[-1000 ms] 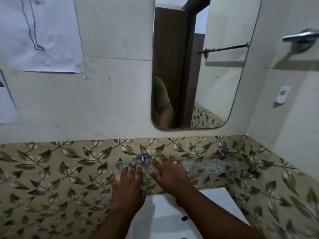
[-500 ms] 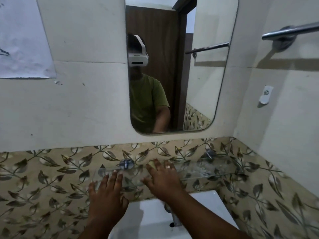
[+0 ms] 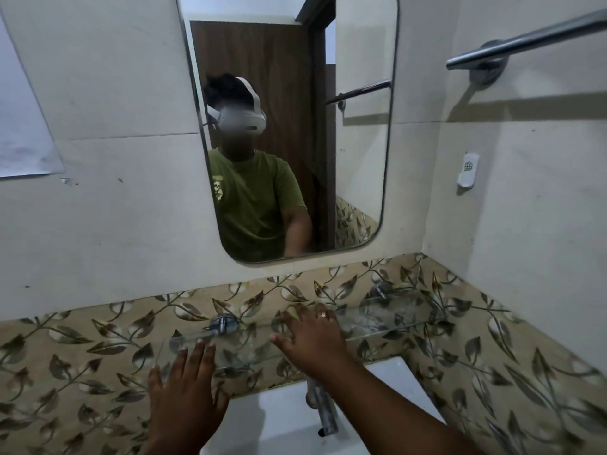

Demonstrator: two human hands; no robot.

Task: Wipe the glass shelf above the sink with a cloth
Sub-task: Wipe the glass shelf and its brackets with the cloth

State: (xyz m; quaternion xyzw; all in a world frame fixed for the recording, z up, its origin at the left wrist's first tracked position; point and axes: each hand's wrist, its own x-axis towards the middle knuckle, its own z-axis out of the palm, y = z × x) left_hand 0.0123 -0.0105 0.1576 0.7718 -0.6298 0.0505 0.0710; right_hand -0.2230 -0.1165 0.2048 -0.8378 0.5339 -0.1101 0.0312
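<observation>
A clear glass shelf [image 3: 387,320] runs along the leaf-patterned tiles above the white sink [image 3: 282,421], held by two metal brackets. My right hand [image 3: 312,336], with a ring on one finger, lies flat on the middle of the shelf, fingers spread. My left hand [image 3: 187,392] hovers flat at the shelf's left front edge, fingertips at the glass. No cloth shows in either hand or anywhere in view.
A metal tap [image 3: 323,412] rises from the sink just below my right wrist. A mirror [image 3: 295,126] hangs above the shelf. A metal towel bar [image 3: 525,37] and a small white hook [image 3: 468,174] are on the right wall. Paper [image 3: 23,136] is taped at the left.
The view has swung left and up, so the mirror now shows the person's reflection. Both hands stay flat at the shelf; the left hand has slipped back toward its front edge.
</observation>
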